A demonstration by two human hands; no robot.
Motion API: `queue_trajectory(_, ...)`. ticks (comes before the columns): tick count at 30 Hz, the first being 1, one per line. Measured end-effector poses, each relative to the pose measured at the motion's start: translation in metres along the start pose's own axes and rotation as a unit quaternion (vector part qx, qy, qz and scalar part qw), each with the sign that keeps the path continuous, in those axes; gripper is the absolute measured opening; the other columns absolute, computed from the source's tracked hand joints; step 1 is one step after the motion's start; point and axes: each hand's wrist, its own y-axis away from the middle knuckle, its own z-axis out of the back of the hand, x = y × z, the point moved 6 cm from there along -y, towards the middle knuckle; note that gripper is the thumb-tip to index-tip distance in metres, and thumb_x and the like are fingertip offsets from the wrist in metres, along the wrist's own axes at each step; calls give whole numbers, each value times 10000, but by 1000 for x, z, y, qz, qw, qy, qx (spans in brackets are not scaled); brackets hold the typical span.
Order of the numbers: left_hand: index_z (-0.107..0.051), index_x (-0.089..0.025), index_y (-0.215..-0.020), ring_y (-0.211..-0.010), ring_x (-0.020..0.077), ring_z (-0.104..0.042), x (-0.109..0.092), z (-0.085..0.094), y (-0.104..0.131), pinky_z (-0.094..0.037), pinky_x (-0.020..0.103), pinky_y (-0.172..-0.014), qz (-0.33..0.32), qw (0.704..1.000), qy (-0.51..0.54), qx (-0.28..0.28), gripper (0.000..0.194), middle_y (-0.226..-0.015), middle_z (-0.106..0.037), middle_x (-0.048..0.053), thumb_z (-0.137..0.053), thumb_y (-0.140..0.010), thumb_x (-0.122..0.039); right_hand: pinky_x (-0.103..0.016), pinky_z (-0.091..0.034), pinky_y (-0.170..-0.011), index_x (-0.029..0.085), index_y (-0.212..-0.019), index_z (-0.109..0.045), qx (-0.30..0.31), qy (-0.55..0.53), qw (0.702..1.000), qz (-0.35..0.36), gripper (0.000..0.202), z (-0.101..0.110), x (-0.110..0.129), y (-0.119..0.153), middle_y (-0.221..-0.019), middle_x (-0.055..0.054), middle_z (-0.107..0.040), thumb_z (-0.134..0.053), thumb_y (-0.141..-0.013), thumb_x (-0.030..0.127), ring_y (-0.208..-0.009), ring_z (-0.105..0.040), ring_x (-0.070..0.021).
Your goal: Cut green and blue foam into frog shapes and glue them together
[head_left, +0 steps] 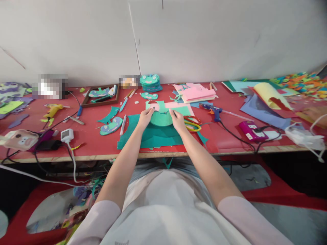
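Evidently, from the head view, the step in hand is the handling of a light-green felt piece (161, 119), held up between both hands just above the near part of the red table (92, 137), in front of the person's body. The left hand (145, 119) pinches its left edge between thumb and fingers, and the right hand (177, 119) pinches its right edge in the same way. Whatever the next move, it seems to call for a light, even pinch on both sides, since felt this thin would probably bend or stretch if pulled. As for its looks, the piece is flat and plain, with a smooth rounded lower edge and an uneven, notched upper edge; a paler green strip rises behind it, and I cannot tell whether the two are joined. Below the piece spreads a dark-teal felt sheet (133, 132) with a ragged near edge, and beyond it lies a pink sheet (190, 108). Scissors with yellow handles (194, 128) lie just beside the right hand, while a white pen (123, 124) and a teal face-shaped cutout (111, 126) lie to the left of the left hand. Farther back stands a stack of similar cutouts (150, 87).
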Motion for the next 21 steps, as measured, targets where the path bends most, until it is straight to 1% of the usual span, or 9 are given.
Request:
queue_trajectory(3, -577, -156, -579, -618, 130, -490, -2, 0, 1, -343, 225, -557, -9, 1000, -15, 0, 344, -528, -480, -15, -626, -732, -461, -247, -262, -559, 208, -601, -308, 1, 1, 1000, 1, 492, 0, 0, 0, -563, 55, -247, -387, -853, 623, -560, -273, -91)
queue_trajectory(5, -517, -164, -542, -587, 114, -438, -5, -1, 2, -307, 228, -544, -21, 999, -27, 9, 377, -514, -418, -26, -605, -748, -468, -248, -270, -560, 209, -603, -313, -2, 3, 1000, -3, 496, 0, -1, -1, -563, 54, -246, -379, -848, 635, -566, -272, -93)
queue_trajectory(9, -411, -175, -519, -532, 84, -292, -10, -8, 6, -219, 235, -516, -61, 991, -98, 69, 410, -517, -290, -48, -603, -747, -458, -249, -285, -547, 213, -596, -307, -17, -3, 1000, -8, 510, 3, 1, -1, -557, 51, -243, -364, -837, 658, -557, -273, -94)
queue_trajectory(11, -369, -180, -520, -526, 81, -254, -11, -9, 5, -189, 241, -510, -83, 985, -126, 81, 431, -524, -250, -51, -603, -744, -463, -246, -304, -532, 214, -585, -319, -24, -15, 999, -16, 517, 4, 3, 0, -545, 49, -256, -384, -823, 668, -540, -296, -95)
queue_trajectory(13, -356, -182, -525, -527, 82, -251, -9, -7, 3, -180, 244, -507, -97, 983, -136, 74, 437, -528, -245, -50, -589, -752, -473, -243, -336, -501, 216, -597, -375, -17, -47, 997, -52, 510, 2, 2, 1, -523, 48, -302, -411, -803, 681, -505, -354, -99)
queue_trajectory(16, -393, -179, -542, -525, 83, -262, -7, -1, -2, -186, 241, -500, -99, 985, -135, 37, 400, -525, -262, -50, -571, -768, -458, -242, -370, -424, 216, -694, -491, 18, -107, 986, -126, 474, -6, -5, 3, -482, 49, -422, -479, -764, 685, -425, -451, -115)
queue_trajectory(17, -403, -178, -546, -521, 81, -259, -6, 2, -3, -188, 239, -496, -95, 986, -132, 21, 389, -522, -259, -52, -570, -770, -447, -240, -371, -400, 215, -722, -511, 32, -120, 983, -135, 461, -9, -7, 3, -465, 50, -451, -516, -748, 675, -400, -467, -119)
queue_trajectory(19, -423, -175, -556, -512, 75, -258, -7, 5, -4, -200, 232, -487, -90, 989, -120, -2, 365, -524, -254, -55, -577, -771, -427, -228, -366, -368, 211, -727, -517, 46, -130, 982, -129, 433, -12, -8, 3, -425, 55, -477, -582, -725, 639, -365, -484, -120)
queue_trajectory(21, -459, -171, -583, -507, 72, -295, -7, 4, -3, -246, 215, -480, -77, 993, -90, 3, 333, -537, -272, -55, -583, -771, -416, -215, -358, -348, 212, -702, -495, 38, -134, 983, -120, 413, -11, -8, 2, -384, 64, -472, -605, -726, 609, -338, -484, -116)
